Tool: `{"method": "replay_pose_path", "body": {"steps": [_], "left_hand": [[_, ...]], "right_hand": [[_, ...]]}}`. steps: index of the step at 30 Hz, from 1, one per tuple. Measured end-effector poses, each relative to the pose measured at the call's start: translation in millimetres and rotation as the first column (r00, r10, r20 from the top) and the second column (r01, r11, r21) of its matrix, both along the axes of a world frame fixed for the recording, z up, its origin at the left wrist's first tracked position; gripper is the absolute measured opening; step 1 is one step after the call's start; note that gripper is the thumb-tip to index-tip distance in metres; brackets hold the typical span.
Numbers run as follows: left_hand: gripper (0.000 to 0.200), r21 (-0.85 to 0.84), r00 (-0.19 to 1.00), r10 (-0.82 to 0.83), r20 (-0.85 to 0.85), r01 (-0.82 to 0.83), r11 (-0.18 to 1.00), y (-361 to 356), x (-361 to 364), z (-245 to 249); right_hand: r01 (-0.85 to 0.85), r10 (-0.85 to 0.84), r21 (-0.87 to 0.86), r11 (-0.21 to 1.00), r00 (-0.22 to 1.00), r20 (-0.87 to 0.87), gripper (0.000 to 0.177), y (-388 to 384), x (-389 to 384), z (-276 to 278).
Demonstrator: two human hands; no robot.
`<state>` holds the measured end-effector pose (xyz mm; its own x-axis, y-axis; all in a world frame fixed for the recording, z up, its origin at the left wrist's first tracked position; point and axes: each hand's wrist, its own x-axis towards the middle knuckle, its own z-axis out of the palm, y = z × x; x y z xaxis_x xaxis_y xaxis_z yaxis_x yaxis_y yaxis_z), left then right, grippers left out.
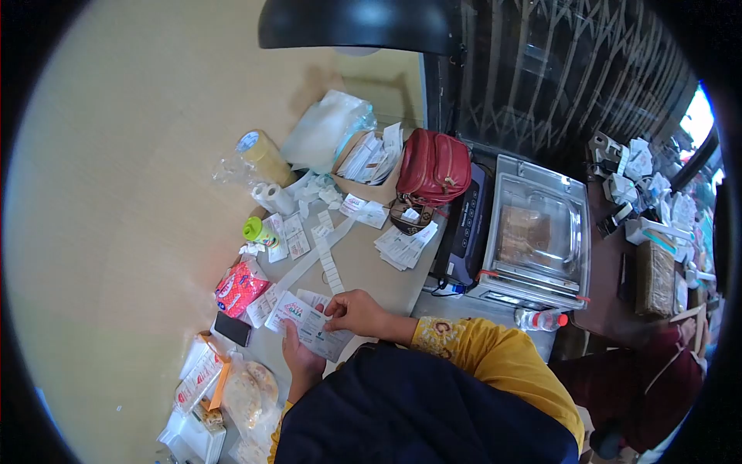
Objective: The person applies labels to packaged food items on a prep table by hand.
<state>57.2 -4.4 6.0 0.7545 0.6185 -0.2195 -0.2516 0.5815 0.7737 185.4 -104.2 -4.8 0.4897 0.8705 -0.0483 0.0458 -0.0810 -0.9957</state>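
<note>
A printed paper label (311,331) with red and green lettering is held over the near part of the table. My left hand (303,360) grips its lower left side, thumb on top. At the label's right edge my right hand (360,314) is closed in a pinch, its fingertips on the paper; whether a smaller piece sits between them I cannot make out. Just beyond lies a strip of small white stickers (330,267). More printed slips (261,308) lie left of the held label, beside a red-pink tissue pack (240,288) and a dark phone (232,329).
A box of papers (360,185), a red bag (434,166) and tape rolls (265,158) stand at the back. To the right is a vacuum sealer (533,232). Bagged food (249,394) and a foam box (189,439) are at lower left. Another person (641,387) is at far right.
</note>
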Motion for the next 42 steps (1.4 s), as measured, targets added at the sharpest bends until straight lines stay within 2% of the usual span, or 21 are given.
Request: {"method": "replay_pose_path", "body": {"steps": [3,6,9,12,15,18,20,22,24,27,30,33,35,36,37,38,39,41,42], "left_hand": [[0.044,0.032,0.999,-0.013,-0.030,0.014,0.999,1,-2,-5],[0.041,-0.023,0.999,-0.021,-0.028,0.020,1.000,1,-2,-2],[0.037,0.053,0.995,-0.033,-0.092,0.038,0.998,1,0,-1],[0.036,0.007,0.989,-0.095,-0.109,0.097,0.995,2,1,-4],[0.037,-0.017,0.987,-0.085,-0.136,0.084,0.996,3,1,-11],[0.040,-0.032,0.986,-0.072,-0.153,0.068,0.997,2,8,-13],[0.041,0.002,0.986,-0.062,-0.153,0.063,0.998,3,8,-16],[0.041,-0.025,0.988,-0.068,-0.137,0.066,0.998,1,12,-13],[0.042,-0.107,0.990,-0.080,-0.116,0.067,0.992,-3,16,-7],[0.047,-0.142,0.996,-0.056,-0.075,0.045,0.989,-7,17,-1],[0.048,-0.124,0.997,-0.065,-0.031,0.060,0.990,-8,17,3],[0.050,-0.183,0.996,-0.078,0.035,0.083,0.980,-8,14,4],[0.050,-0.172,0.995,-0.086,0.051,0.093,0.981,-4,13,2],[0.051,-0.165,0.995,-0.084,0.058,0.093,0.982,-3,10,2],[0.051,-0.172,0.996,-0.068,0.052,0.076,0.982,-3,8,3],[0.051,-0.178,0.997,-0.057,0.051,0.065,0.982,-2,8,5],[0.052,-0.185,0.997,-0.049,0.051,0.058,0.981,-1,8,6],[0.051,-0.189,0.997,-0.043,0.066,0.055,0.980,1,8,8],[0.051,-0.187,0.997,-0.049,0.061,0.059,0.981,2,8,9]], "right_hand": [[-0.014,0.014,0.011,1.000,0.999,-0.050,0.024,2,1,-8],[-0.043,0.044,0.017,0.999,0.999,-0.024,0.022,0,5,-13],[-0.026,0.028,0.034,0.999,0.998,-0.052,0.020,0,7,-21],[-0.018,0.017,0.121,0.992,1.000,0.008,0.019,-1,10,-35],[-0.034,0.036,0.017,0.999,0.992,-0.124,0.019,-12,18,-26],[0.019,-0.045,-0.081,0.997,0.937,-0.346,0.018,-13,28,-49],[0.156,-0.192,-0.114,0.981,0.726,-0.660,0.017,-19,50,-66],[0.462,-0.249,-0.101,0.881,0.271,-0.930,0.016,-30,73,-83],[0.461,-0.417,-0.307,0.832,0.156,-0.895,0.016,-42,97,-130],[0.440,-0.506,-0.412,0.798,0.118,-0.855,0.014,-53,102,-143],[0.517,-0.526,-0.418,0.747,0.074,-0.847,0.013,-52,111,-165],[0.700,-0.500,-0.250,0.669,0.174,-0.848,0.015,-53,120,-183],[0.676,-0.719,-0.398,0.621,0.287,-0.634,0.031,-52,120,-145],[0.760,-0.841,-0.362,0.540,0.477,-0.256,0.037,-53,114,-141],[0.832,-0.823,-0.265,0.488,0.539,0.179,0.044,-56,107,-139],[0.872,-0.678,-0.121,0.474,0.449,0.581,0.050,-56,103,-133],[0.811,-0.651,-0.203,0.549,0.567,0.505,0.056,-60,99,-102],[0.606,-0.451,-0.237,0.759,0.752,0.482,0.046,-58,95,-91],[0.487,-0.399,-0.212,0.847,0.847,0.350,0.041,-54,89,-79]]}}
